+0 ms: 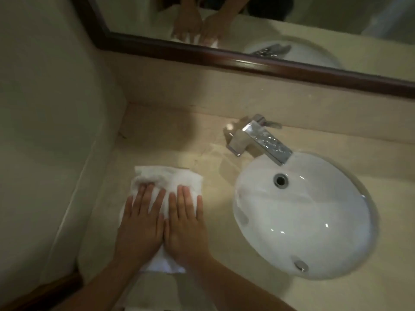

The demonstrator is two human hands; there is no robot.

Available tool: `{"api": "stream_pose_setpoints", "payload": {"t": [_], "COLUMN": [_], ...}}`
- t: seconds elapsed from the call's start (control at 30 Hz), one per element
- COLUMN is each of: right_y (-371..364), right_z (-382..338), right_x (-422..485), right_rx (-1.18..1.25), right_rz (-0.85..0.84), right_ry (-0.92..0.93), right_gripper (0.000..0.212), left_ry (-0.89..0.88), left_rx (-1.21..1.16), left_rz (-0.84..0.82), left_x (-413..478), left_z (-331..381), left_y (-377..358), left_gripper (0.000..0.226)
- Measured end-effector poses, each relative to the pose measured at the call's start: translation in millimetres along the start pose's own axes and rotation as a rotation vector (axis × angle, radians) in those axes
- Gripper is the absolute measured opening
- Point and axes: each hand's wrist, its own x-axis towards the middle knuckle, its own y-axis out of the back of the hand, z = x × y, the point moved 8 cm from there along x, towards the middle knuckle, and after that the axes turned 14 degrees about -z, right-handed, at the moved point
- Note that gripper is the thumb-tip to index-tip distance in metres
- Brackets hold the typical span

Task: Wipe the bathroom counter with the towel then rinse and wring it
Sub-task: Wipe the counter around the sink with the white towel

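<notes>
In the lower left of the frame, the left hand [140,223] and right hand [186,223] lie flat, fingers spread, side by side on the white towel [179,178] on the beige counter [215,221]. The sink [303,216] sits at right, below the faucet [260,140].

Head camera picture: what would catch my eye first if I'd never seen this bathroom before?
Two hands, left and right, lie flat side by side on a white towel on the beige counter, left of the basin. To the right is a white oval sink with a shiny square tap above it. A dark-framed mirror behind reflects the hands.
</notes>
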Motion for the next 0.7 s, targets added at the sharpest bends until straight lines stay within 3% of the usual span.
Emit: {"api": "stream_pose_setpoints", "payload": {"t": [0.37,0.7], "right_y": [-23,-27], "right_z": [48,135], "right_x": [-94,-200], "right_rx": [-0.018,-0.058], "right_rz": [-0.006,0.159], "right_ry": [-0.187,-0.317], "right_gripper": [0.064,0.058], "left_ry": [-0.123,-0.204], "left_rx": [0.047,0.023], "left_rz": [0.048,0.132], "left_x": [-43,-72], "left_z": [81,208], "left_y": [-24,-50], "left_gripper": [0.062,0.060]}}
